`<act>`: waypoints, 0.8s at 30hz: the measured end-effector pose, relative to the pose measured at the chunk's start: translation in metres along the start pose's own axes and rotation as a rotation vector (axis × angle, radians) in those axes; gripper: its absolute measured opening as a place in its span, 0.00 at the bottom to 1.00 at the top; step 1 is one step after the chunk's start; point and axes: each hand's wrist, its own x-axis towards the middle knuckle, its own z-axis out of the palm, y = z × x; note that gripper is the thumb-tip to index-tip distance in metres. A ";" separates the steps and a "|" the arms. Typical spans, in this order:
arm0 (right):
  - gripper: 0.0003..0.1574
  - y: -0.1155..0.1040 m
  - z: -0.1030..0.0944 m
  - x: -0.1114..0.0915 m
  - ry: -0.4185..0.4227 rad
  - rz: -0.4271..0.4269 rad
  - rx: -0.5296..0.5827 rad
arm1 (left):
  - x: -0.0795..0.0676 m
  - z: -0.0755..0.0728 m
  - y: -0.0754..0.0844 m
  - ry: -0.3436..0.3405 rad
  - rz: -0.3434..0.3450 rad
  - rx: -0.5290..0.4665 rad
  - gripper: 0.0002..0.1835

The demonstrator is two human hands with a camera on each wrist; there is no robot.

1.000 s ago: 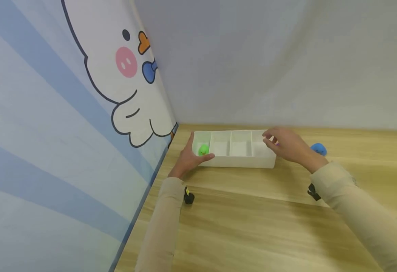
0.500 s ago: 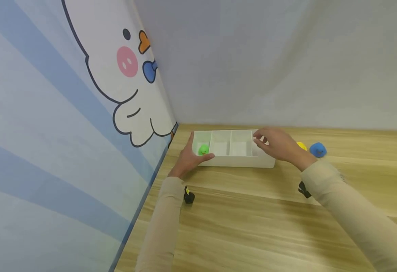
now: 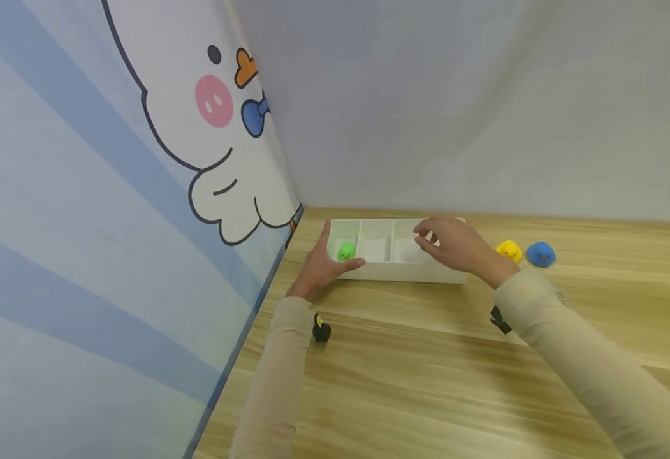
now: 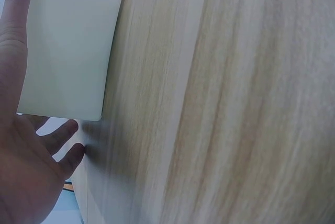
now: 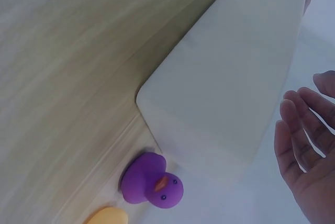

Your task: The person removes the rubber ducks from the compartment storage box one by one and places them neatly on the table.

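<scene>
A long white box (image 3: pixel 400 272) with several compartments stands at the back of the wooden table; a green toy duck (image 3: pixel 346 252) sits in its leftmost compartment. At that end my left hand (image 3: pixel 319 264) rests around the corner, its thumb along the front wall and index finger along the side, both fairly straight. My right hand (image 3: pixel 455 245) hovers over the box's right part, fingers loosely bent, thumb apart, nothing between them. In the right wrist view a purple duck (image 5: pixel 149 179) lies on the table against the box's right end. In the head view the hand hides it.
Farther right on the table are a yellow duck (image 3: pixel 509 250) and a blue duck (image 3: pixel 541 254). A grey-white backdrop (image 3: pixel 484 108) rises behind the box, and a printed cartoon panel (image 3: pixel 157 255) borders the table on the left. Small black pieces (image 3: pixel 321 329) sit by each sleeve.
My right hand has moved left over the box, from its right end toward the middle, uncovering the yellow duck. The left hand keeps its place at the left end.
</scene>
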 end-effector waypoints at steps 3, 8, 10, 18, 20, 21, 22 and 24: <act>0.19 -0.003 0.002 0.003 -0.007 -0.008 0.005 | 0.000 -0.001 0.001 -0.002 -0.005 0.004 0.70; 0.19 -0.009 0.006 0.008 -0.008 -0.018 0.004 | -0.001 -0.001 0.001 -0.005 -0.014 0.011 0.70; 0.19 -0.012 0.007 0.010 -0.004 -0.022 0.005 | -0.001 -0.001 0.000 -0.005 -0.015 0.011 0.70; 0.18 -0.021 0.013 0.018 -0.009 -0.028 -0.008 | -0.002 -0.001 0.000 -0.002 -0.018 -0.003 0.72; 0.19 -0.024 0.014 0.021 -0.012 -0.033 -0.012 | -0.001 -0.001 0.001 0.000 -0.015 -0.011 0.72; 0.19 -0.025 0.014 0.023 -0.014 -0.035 -0.013 | -0.001 -0.001 0.001 0.001 -0.014 -0.016 0.72; 0.19 -0.027 0.015 0.024 -0.016 -0.038 -0.013 | -0.001 -0.001 0.001 0.003 -0.013 -0.019 0.73; 0.19 -0.029 0.017 0.027 -0.020 -0.044 -0.011 | -0.001 0.000 0.001 0.004 -0.015 -0.026 0.72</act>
